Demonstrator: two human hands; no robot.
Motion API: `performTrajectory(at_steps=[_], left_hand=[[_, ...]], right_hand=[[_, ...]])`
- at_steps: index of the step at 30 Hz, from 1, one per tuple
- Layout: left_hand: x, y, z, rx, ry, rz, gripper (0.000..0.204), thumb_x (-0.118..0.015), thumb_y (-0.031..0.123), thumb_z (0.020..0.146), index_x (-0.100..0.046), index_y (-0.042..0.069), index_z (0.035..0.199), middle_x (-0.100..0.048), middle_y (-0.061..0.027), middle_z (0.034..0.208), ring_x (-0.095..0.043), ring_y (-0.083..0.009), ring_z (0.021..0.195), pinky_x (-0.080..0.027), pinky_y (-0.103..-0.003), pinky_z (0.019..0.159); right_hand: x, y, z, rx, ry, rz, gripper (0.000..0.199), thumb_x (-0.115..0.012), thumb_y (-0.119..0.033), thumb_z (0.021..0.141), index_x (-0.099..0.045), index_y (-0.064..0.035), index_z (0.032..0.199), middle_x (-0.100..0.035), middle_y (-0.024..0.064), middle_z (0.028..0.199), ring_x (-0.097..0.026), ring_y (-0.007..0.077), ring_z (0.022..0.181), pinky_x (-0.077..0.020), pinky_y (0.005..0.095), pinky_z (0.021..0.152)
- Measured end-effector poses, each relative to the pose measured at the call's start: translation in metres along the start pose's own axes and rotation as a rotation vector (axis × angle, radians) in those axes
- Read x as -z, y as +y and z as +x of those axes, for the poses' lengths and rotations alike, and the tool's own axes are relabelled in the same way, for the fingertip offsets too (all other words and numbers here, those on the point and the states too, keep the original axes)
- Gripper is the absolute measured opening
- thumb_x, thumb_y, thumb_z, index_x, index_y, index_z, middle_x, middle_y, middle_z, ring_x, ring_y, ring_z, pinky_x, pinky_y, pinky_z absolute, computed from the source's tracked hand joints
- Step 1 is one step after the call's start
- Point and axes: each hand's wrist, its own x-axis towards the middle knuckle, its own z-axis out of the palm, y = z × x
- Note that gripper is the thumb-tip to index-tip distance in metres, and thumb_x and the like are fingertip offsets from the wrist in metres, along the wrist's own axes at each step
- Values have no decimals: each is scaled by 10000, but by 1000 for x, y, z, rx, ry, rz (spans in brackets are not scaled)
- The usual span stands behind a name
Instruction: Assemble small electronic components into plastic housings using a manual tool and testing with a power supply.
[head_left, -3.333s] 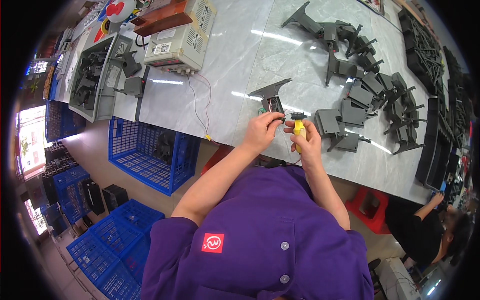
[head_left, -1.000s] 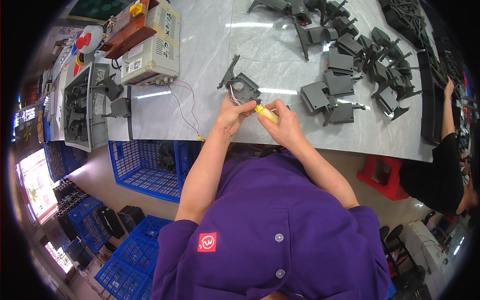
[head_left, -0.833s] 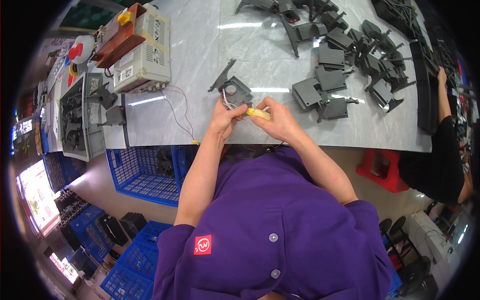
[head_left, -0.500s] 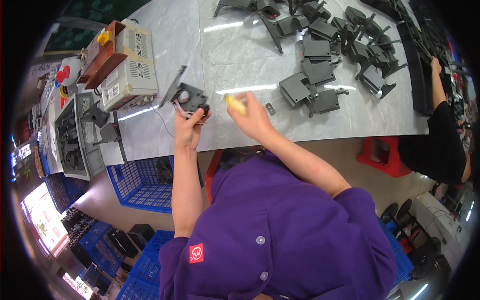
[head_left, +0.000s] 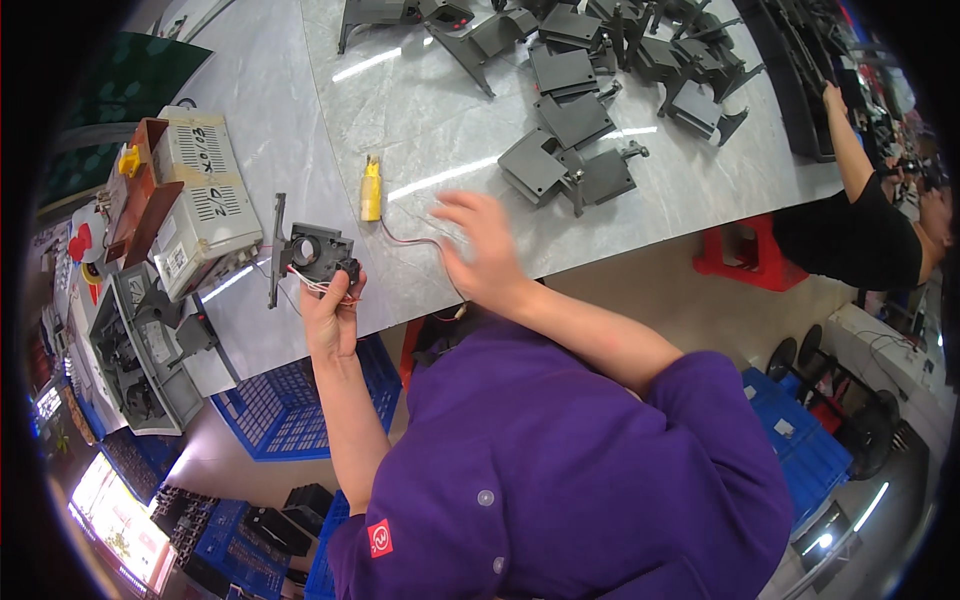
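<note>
My left hand (head_left: 335, 312) is closed on a dark grey plastic bracket (head_left: 325, 257) with a round hole, a long side arm and several thin pale wires at its lower end. The bracket is held just above the table. To its right, my right hand (head_left: 482, 255) hovers over the table edge, fingers spread and nothing in them. A yellow, tape-wrapped stick-like piece (head_left: 371, 192) lies on the table beyond both hands. From near its lower end a thin reddish cable (head_left: 412, 241) curves past my right fingers to a small pale connector (head_left: 460, 313) at the table edge.
Many dark grey plastic housings (head_left: 574, 120) lie across the far side of the grey table (head_left: 430, 130). A pale metal instrument box (head_left: 207, 190) and a grey bin (head_left: 140, 350) of parts stand at left. A blue crate (head_left: 300, 410) is below; a co-worker's arm (head_left: 848, 145) reaches in at right.
My right hand has let go of the yellow piece, which now lies on the table, and its fingers have spread. The view has turned; my left hand still holds the bracket.
</note>
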Motion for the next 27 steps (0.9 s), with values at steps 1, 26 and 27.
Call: performTrajectory(at_steps=[1, 26, 27], left_hand=[[-4, -1, 1, 17, 4, 1, 440, -600, -63, 741, -431, 48, 1131, -568, -87, 972, -598, -194, 824, -542, -323, 701], [-53, -36, 1, 135, -133, 49, 385, -607, -44, 744, -446, 35, 1085, -577, -73, 918, -596, -170, 789, -542, -317, 687], [-51, -37, 1, 138, -130, 45, 387, -606, -44, 744, -445, 37, 1086, -576, -72, 918, -596, -170, 788, -542, -316, 686]], right_hand=[[21, 8, -17, 15, 41, -59, 320, -557, -14, 665, -550, -47, 983, -521, 136, 1021, -480, 304, 953, -372, 378, 833], [129, 110, 0, -194, 45, -182, 185, -548, 25, 688, -610, -18, 857, -618, 92, 773, -600, 209, 682, -485, 278, 613], [123, 106, -4, -52, 40, -290, 180, -569, 22, 683, -613, -21, 851, -615, 91, 795, -591, 228, 704, -480, 289, 631]])
